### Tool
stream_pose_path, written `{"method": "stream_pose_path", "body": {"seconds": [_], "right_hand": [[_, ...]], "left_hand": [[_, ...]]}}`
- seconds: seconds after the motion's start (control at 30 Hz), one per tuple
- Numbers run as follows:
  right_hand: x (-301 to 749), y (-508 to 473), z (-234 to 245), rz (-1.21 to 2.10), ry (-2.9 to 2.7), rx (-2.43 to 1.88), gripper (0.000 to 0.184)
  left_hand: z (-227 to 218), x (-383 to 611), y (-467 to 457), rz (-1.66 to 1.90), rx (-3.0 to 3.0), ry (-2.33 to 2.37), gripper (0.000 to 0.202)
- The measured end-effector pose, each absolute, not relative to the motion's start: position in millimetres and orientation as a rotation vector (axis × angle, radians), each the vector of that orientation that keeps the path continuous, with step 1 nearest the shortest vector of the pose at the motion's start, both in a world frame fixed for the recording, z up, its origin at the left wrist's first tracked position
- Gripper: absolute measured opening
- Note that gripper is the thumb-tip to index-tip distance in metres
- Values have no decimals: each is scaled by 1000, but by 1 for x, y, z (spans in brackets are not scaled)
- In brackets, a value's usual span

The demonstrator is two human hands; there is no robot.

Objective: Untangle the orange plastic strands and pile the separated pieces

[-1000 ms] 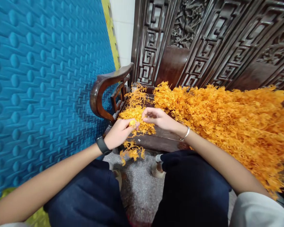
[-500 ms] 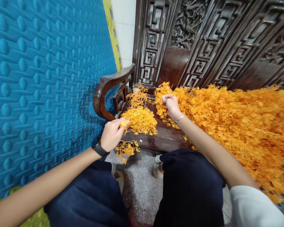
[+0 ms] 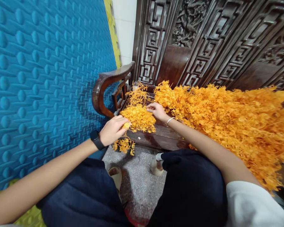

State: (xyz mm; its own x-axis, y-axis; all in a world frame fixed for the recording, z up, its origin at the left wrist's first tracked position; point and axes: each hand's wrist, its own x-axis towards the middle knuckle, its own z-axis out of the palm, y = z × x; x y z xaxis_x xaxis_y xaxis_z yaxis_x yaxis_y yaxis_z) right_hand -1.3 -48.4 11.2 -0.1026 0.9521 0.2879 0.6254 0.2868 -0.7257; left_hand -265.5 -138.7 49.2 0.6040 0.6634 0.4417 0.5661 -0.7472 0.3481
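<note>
My left hand [image 3: 113,130] is closed around a bunch of orange artificial flower sprigs [image 3: 125,145], whose curly ends dangle below it past the bench edge. At the right side of a small heap of loose yellow-orange flower pieces [image 3: 140,119], my right hand [image 3: 156,111] reaches in with fingers stretched and a little apart. I see nothing held in it. The heap lies on a dark wooden bench seat [image 3: 164,134]. Behind it sits a looser tangle of thin orange stems [image 3: 137,94]. A large mound of orange artificial flowers [image 3: 227,123] spreads over the right side.
The bench's curved armrest [image 3: 101,91] rises left of the heap, and its carved backrest [image 3: 180,53] stands behind. Blue foam matting [image 3: 42,88] fills the left. A small white scrap [image 3: 139,138] lies near the seat's front edge. Below is a speckled floor [image 3: 142,183].
My right hand has moved left and down from the large mound to the small heap, its fingers opening out. My left hand stays nearly in place, with the sprigs still hanging from it.
</note>
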Motion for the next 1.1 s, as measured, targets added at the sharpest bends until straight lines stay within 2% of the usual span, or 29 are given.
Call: {"method": "stream_pose_path", "body": {"seconds": [0.13,0.3,0.37,0.5,0.67,0.83,0.93,1.1], "right_hand": [[-1,-49,5,570,-1797,-1524,15],[-9,-62,19,399,-1649,-1481,28],[-16,-71,32,558,-1552,-1382,23],[-33,-97,59,1151,-1388,-1151,11],[-48,-124,78,1488,-1417,-975,15],[-45,-128,82,1560,-1500,-950,25],[-42,-130,85,1516,-1525,-953,24],[-49,-140,96,1361,-1646,-914,24]], "left_hand": [[50,-263,-137,778,2652,987,25],[55,-258,-136,964,2360,996,26],[58,-256,-134,1044,2123,971,28],[61,-254,-131,1053,1671,850,34],[66,-250,-133,1033,1562,832,37],[69,-248,-135,1025,1443,797,38],[71,-250,-135,1018,1359,810,41],[75,-247,-141,672,1241,689,71]]}}
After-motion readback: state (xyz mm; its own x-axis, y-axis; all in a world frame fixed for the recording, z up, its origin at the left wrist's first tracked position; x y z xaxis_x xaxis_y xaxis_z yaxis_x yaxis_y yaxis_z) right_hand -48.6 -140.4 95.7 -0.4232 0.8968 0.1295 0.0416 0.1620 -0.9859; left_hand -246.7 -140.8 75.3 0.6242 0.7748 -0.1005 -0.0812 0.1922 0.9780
